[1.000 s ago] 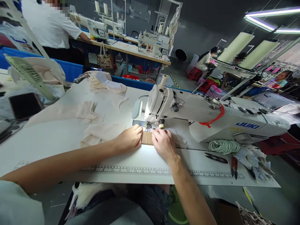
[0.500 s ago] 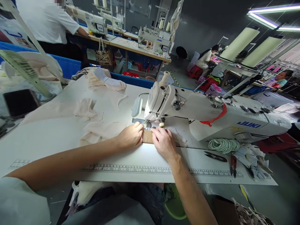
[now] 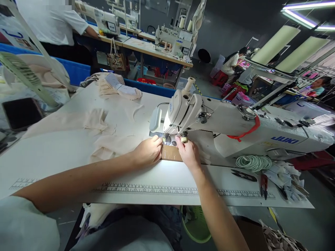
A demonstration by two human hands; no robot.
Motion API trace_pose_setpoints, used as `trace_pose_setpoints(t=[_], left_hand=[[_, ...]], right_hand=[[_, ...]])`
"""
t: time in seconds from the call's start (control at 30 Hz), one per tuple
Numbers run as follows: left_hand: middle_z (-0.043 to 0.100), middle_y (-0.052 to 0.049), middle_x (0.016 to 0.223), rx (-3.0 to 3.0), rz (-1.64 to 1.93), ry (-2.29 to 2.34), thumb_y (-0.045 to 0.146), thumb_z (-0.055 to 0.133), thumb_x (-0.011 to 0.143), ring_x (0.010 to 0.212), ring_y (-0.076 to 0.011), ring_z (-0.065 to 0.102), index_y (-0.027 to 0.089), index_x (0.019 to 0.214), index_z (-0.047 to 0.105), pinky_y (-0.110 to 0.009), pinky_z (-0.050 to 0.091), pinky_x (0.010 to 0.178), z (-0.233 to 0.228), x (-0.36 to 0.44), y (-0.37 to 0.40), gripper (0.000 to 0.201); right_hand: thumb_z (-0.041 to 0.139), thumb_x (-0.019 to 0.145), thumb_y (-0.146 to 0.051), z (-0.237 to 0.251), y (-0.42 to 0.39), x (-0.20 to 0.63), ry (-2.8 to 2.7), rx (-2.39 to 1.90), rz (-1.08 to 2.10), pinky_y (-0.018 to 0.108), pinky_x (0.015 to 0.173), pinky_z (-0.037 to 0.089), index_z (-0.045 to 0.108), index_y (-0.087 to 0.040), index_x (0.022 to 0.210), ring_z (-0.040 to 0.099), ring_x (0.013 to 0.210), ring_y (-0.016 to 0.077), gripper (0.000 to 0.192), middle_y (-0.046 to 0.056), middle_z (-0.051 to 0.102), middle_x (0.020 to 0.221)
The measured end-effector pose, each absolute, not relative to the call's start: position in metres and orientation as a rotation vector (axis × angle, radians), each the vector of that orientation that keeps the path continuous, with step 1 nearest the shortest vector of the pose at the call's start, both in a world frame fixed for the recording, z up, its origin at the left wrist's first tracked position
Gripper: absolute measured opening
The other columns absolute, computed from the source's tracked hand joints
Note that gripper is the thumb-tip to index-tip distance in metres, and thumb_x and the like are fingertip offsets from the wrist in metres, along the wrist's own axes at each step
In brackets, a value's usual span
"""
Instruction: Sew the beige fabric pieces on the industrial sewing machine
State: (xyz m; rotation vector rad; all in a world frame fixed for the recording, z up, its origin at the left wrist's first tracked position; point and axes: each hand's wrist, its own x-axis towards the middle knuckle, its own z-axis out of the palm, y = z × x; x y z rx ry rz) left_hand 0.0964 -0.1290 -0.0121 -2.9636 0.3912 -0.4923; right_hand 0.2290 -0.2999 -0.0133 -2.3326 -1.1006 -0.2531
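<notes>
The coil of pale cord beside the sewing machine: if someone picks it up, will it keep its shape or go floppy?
The coil would probably sag and loosen: it is many thin loose loops lying flat on the table, with no visible tie. It looks light for its size. Pushed, it would likely slide or spread, not roll.

Dark grey walls [image 3: 225, 31] close in a busy workroom, lit by bright tube lights [image 3: 306, 14] overhead. Rows of wooden tables [image 3: 157, 55] carry white sewing machines [image 3: 174, 38]; red stools [image 3: 218, 79] dot the grey floor [image 3: 202, 82].

Pale grey short sleeve [image 3: 23, 226] on left arm; forearms bare; dark trousers [image 3: 162, 223].
</notes>
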Motion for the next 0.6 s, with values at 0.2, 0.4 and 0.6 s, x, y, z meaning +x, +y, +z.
trace_pose_setpoints(t=[0.2,0.4,0.6], left_hand=[[0.065,-0.012,0.098,-2.980,-0.438,0.350,0.021,0.040,0.098,0.091,-0.0255,0.055,0.015,0.088,0.068,-0.035,0.048,0.078,-0.011,0.101,-0.125,0.031],[0.066,-0.015,0.103,-2.997,-0.444,0.356,0.022,0.040,0.098,0.094,-0.0267,0.057,0.012,0.088,0.069,-0.037,0.050,0.078,-0.015,0.103,-0.124,0.032],[0.068,-0.013,0.098,-3.127,-0.530,0.339,0.020,0.039,0.097,0.091,-0.0252,0.060,0.013,0.091,0.069,-0.036,0.051,0.079,-0.010,0.109,-0.114,0.031]], right_hand=[[0.037,0.105,-0.039,-0.016,-0.298,0.225,-1.123,-2.318,-0.264,0.027,0.067,0.041,0.064,-0.021,0.073,0.064,0.063,0.0180,0.046,0.006,0.070,0.067],[0.036,0.104,-0.044,-0.014,-0.297,0.228,-1.107,-2.322,-0.269,0.027,0.066,0.040,0.059,-0.023,0.063,0.060,0.060,0.0171,0.051,0.004,0.064,0.058],[0.037,0.104,-0.043,-0.010,-0.308,0.220,-1.137,-2.312,-0.268,0.026,0.062,0.039,0.064,-0.022,0.066,0.056,0.055,0.0157,0.051,0.003,0.062,0.057]])
